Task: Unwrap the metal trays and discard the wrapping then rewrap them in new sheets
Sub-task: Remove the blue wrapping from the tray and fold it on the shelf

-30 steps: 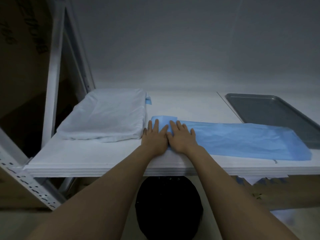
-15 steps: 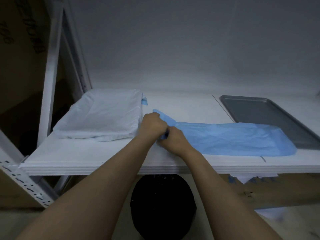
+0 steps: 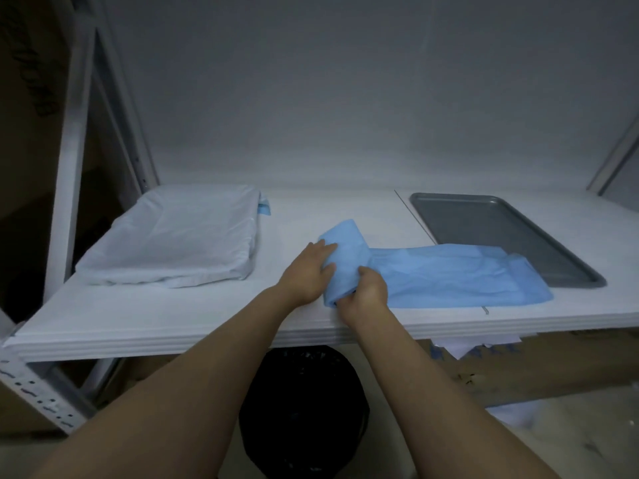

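1. Rolled further now, the blue sheet bulges at its left end on the shelf, its tail touching the metal tray.
2. Left hand wraps the roll; right hand pinches it.
3. Keep the turns tight and even (the tail lies loose).

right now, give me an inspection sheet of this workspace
surface: white shelf, flat, with a seam right of centre
job's things: bare metal tray at right; blue sheet lying flat, its left end rolled, its right end over the tray's near edge; white wrapped bundle at left
clutter: white paper scraps sticking out under the shelf
grippers: left hand and right hand both grip the sheet's rolled end
cables: nothing seen
surroundings: black bin below the shelf; cardboard at lower right; rack post at left
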